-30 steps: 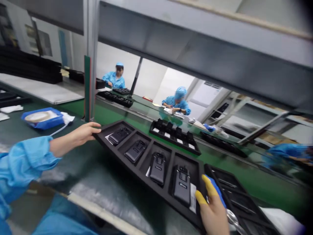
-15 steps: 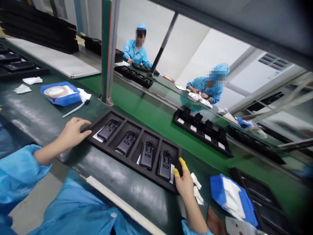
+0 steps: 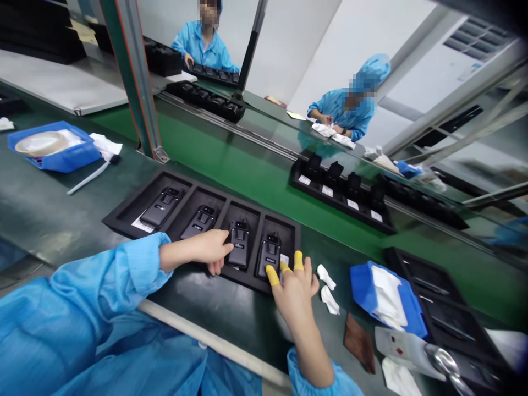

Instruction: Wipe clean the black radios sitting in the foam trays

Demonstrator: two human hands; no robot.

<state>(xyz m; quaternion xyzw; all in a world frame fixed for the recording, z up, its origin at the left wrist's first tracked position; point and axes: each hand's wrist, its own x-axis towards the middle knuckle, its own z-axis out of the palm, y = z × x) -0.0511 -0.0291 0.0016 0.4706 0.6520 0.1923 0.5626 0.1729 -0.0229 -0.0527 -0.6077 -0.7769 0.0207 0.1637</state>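
Left hand is curling loosely, holding nothing, just beside the third black handheld device; right hand is spreading open at the fourth device's near end, its long axis running near-far.

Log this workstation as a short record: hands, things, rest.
Left hand: over the black compartment tray, fingertips beside the third black handheld device
Right hand: yellow finger cots on its fingers, at the fourth black handheld device
Things: four devices in the tray, one per compartment; white label beside the fourth
Rest: blue tray holding a tape roll; white cloth pieces; green conveyor belt; co-worker in a blue gown across the line
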